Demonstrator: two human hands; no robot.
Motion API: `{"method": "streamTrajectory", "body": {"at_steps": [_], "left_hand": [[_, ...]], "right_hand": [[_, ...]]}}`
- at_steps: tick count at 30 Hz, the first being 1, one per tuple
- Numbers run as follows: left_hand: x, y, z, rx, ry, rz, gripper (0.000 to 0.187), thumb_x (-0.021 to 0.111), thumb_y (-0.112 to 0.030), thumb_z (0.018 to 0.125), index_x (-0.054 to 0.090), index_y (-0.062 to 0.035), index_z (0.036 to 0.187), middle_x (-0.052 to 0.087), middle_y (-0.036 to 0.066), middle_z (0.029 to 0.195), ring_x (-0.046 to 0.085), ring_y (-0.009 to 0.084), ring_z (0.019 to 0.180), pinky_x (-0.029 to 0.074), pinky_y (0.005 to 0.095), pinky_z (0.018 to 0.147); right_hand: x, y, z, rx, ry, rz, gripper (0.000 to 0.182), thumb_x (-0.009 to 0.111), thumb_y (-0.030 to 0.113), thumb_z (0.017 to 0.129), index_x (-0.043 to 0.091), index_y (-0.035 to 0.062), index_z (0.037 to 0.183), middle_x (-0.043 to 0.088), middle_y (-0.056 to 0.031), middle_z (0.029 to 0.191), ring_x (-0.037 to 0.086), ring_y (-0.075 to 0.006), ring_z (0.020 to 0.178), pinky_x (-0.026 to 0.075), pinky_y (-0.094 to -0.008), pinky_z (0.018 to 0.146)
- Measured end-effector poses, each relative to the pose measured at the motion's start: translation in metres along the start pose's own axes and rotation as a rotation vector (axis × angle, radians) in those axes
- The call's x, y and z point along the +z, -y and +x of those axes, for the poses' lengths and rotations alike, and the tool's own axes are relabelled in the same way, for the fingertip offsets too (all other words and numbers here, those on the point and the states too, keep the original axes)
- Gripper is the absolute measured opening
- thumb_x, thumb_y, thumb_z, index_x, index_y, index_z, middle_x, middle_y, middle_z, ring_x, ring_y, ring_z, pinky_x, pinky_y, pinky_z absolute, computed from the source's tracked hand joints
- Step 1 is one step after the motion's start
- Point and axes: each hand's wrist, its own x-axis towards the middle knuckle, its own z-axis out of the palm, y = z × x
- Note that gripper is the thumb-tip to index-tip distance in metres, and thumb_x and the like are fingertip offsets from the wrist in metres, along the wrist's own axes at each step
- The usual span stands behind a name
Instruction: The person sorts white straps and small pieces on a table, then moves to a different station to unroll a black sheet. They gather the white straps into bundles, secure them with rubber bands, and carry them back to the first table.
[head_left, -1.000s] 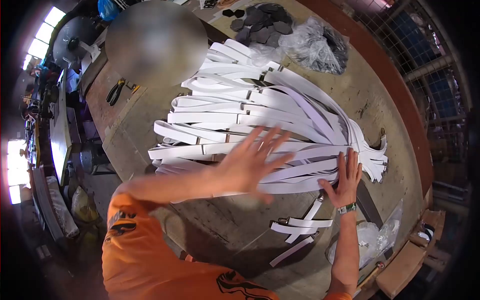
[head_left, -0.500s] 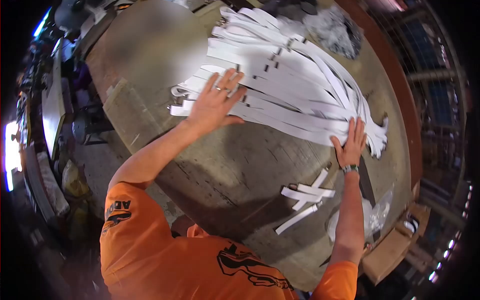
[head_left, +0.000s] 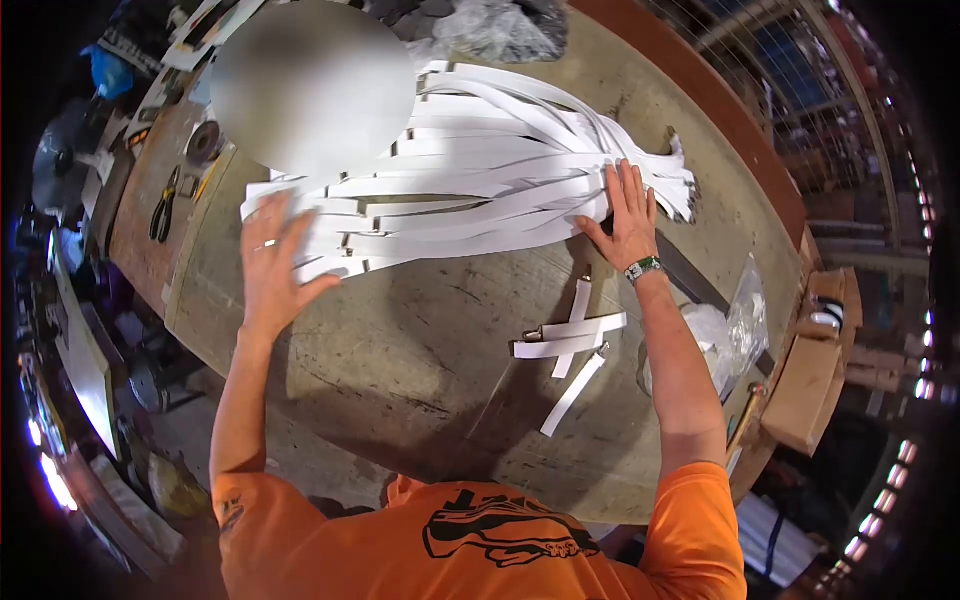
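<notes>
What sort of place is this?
Probably a small workshop: a scuffed worktable, a large batch of white straps spread across it, and pliers lying toward the left.

Near the left edge of the table [head_left: 400, 375], black-and-yellow pliers [head_left: 167, 198] lie near a dark roll [head_left: 204, 143]. Crumpled clear plastic [head_left: 510, 30] sits at the far edge, a clear bag [head_left: 742, 318] near the right, a cardboard box [head_left: 803, 390] beyond it.

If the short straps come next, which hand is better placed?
Probably the right hand: it is nearer the short straps, while the left hand is at the left end of the white bundle.
</notes>
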Motion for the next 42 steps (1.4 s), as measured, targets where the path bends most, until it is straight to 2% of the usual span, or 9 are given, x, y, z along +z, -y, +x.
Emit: {"method": "streamTrajectory", "body": {"at_steps": [8, 12, 17, 19, 22, 27, 33, 36, 42], "left_hand": [[0.026, 0.036, -0.021, -0.289, -0.154, -0.323, 0.089, 0.087, -0.034, 0.076, 0.045, -0.0056, 0.149, 0.025, 0.022, 0.165, 0.022, 0.0422, 0.152, 0.026, 0.0503, 0.121], [0.012, 0.002, -0.022, -0.231, -0.352, -0.171, 0.069, 0.078, -0.014, 0.084, 0.048, 0.0007, 0.144, 0.033, 0.024, 0.16, 0.026, 0.0421, 0.151, 0.028, 0.0513, 0.119], [0.034, -0.129, -0.055, -0.039, -0.164, -0.592, 0.037, 0.076, -0.011, 0.085, 0.063, 0.0013, 0.118, 0.064, 0.018, 0.118, 0.059, 0.0362, 0.11, 0.047, 0.0455, 0.095], [0.051, -0.197, -0.086, -0.019, 0.064, -0.834, 0.033, 0.08, -0.016, 0.082, 0.067, -0.0027, 0.109, 0.066, 0.017, 0.108, 0.064, 0.0356, 0.098, 0.051, 0.0445, 0.086], [0.075, -0.282, -0.126, 0.26, 0.247, -0.874, 0.045, 0.083, -0.025, 0.081, 0.066, -0.0046, 0.117, 0.065, 0.017, 0.118, 0.063, 0.039, 0.11, 0.05, 0.0492, 0.092], [0.084, -0.373, -0.108, 0.313, 0.247, -0.639, 0.056, 0.08, -0.025, 0.082, 0.059, -0.0082, 0.131, 0.053, 0.017, 0.138, 0.049, 0.0374, 0.126, 0.041, 0.047, 0.1], [0.12, -0.364, -0.094, 0.286, 0.223, -0.404, 0.053, 0.075, -0.017, 0.079, 0.059, -0.0091, 0.128, 0.049, 0.02, 0.14, 0.045, 0.0419, 0.128, 0.037, 0.053, 0.102], [0.115, -0.364, -0.069, 0.229, -0.055, -0.317, 0.084, 0.082, -0.048, 0.077, 0.05, -0.0095, 0.144, 0.04, 0.026, 0.153, 0.029, 0.0474, 0.145, 0.023, 0.06, 0.117], [0.132, -0.373, -0.06, 0.206, 0.128, -0.243, 0.071, 0.08, -0.037, 0.082, 0.051, -0.0068, 0.139, 0.051, 0.02, 0.143, 0.041, 0.0417, 0.137, 0.034, 0.0548, 0.11]], "right_hand": [[-0.041, 0.03, -0.159, 0.223, -0.193, 0.259, 0.075, 0.067, 0.03, 0.094, 0.036, -0.0021, 0.154, 0.032, -0.0272, 0.161, 0.03, -0.0445, 0.149, 0.022, -0.0553, 0.121], [-0.039, 0.097, -0.295, 0.4, -0.129, 0.325, 0.073, 0.065, 0.026, 0.094, 0.036, -0.0034, 0.154, 0.032, -0.0277, 0.161, 0.031, -0.0459, 0.149, 0.023, -0.0553, 0.121], [-0.007, 0.164, -0.422, 0.57, 0.071, 0.087, 0.072, 0.062, 0.031, 0.094, 0.037, 0.0013, 0.155, 0.031, -0.0235, 0.163, 0.025, -0.0422, 0.152, 0.019, -0.0566, 0.122], [-0.007, 0.165, -0.421, 0.602, 0.062, 0.091, 0.071, 0.062, 0.032, 0.094, 0.039, 0.0045, 0.155, 0.031, -0.0199, 0.164, 0.025, -0.0396, 0.153, 0.019, -0.056, 0.123], [-0.006, 0.164, -0.419, 0.63, 0.017, 0.075, 0.068, 0.061, 0.034, 0.095, 0.041, 0.0087, 0.155, 0.033, -0.0145, 0.165, 0.027, -0.0344, 0.153, 0.02, -0.0538, 0.123], [-0.009, 0.165, -0.425, 0.625, -0.038, 0.114, 0.065, 0.059, 0.036, 0.097, 0.042, 0.0095, 0.155, 0.036, -0.0143, 0.163, 0.03, -0.033, 0.152, 0.021, -0.0526, 0.123], [-0.006, 0.162, -0.432, 0.609, -0.116, 0.159, 0.064, 0.061, 0.038, 0.097, 0.044, 0.011, 0.153, 0.037, -0.0117, 0.162, 0.031, -0.032, 0.151, 0.024, -0.0533, 0.122], [-0.009, 0.159, -0.438, 0.577, -0.126, 0.246, 0.062, 0.061, 0.036, 0.097, 0.046, 0.0087, 0.151, 0.038, -0.0127, 0.161, 0.031, -0.0335, 0.15, 0.025, -0.0542, 0.121], [-0.021, 0.114, -0.474, 0.407, -0.185, 0.638, 0.05, 0.066, 0.02, 0.093, 0.057, 0.0032, 0.139, 0.052, -0.017, 0.149, 0.04, -0.0348, 0.145, 0.034, -0.0491, 0.118]]}}
